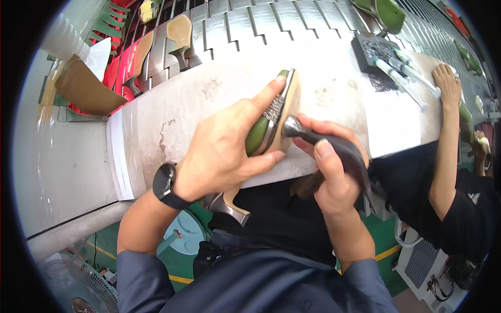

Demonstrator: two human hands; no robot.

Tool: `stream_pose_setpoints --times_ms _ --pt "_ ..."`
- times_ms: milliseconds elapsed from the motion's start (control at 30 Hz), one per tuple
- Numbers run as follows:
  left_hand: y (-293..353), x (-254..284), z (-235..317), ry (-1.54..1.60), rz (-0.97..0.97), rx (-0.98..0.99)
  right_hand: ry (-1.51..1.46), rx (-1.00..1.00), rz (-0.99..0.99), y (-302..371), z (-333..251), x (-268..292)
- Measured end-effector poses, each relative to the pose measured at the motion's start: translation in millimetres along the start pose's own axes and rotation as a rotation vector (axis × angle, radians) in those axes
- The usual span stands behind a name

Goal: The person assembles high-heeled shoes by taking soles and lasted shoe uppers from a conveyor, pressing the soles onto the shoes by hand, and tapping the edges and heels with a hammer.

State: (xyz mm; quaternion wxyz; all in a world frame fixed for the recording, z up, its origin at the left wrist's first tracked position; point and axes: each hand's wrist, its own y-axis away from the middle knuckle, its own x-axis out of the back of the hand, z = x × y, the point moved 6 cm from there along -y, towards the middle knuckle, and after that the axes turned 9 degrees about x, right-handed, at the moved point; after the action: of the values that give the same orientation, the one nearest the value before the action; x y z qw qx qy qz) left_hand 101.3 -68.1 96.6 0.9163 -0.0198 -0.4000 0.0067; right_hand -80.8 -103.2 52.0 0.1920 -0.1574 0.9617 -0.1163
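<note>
My left hand [222,138] is wrapped round a green high-heeled shoe [255,137], which is tilted on its side near the bench's front edge. A sparkly band [273,108] crosses the upper, and the tan sole [292,96] faces right. Below my left palm the shoe's shiny brownish heel [227,207] sticks out toward me. In my right hand [336,180] is a dark metal hammer [318,137], its rounded head against or very close to the sole. Whether it touches cannot be made out. My palm and fingers hide the middle of the shoe.
Beyond the pale bench [198,91] runs a slatted metal conveyor [308,18], bearing tan-soled shoes [179,32] and a green shoe [389,15]. Syringes [402,81] lie by a black block [368,52]. At right, a co-worker's arm [444,146] rests on the bench. Lower left stands a fan [78,284].
</note>
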Motion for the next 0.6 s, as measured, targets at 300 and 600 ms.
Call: stream_pose_setpoints --times_ms 300,600 --pt "-0.5 0.5 -9.0 -0.026 -0.06 0.065 0.29 -0.054 -0.386 -56.0 -35.2 -19.2" --pt "0.6 7.1 -10.7 -0.007 -0.019 0.008 0.374 -0.051 -0.338 -119.6 -19.0 -21.9"
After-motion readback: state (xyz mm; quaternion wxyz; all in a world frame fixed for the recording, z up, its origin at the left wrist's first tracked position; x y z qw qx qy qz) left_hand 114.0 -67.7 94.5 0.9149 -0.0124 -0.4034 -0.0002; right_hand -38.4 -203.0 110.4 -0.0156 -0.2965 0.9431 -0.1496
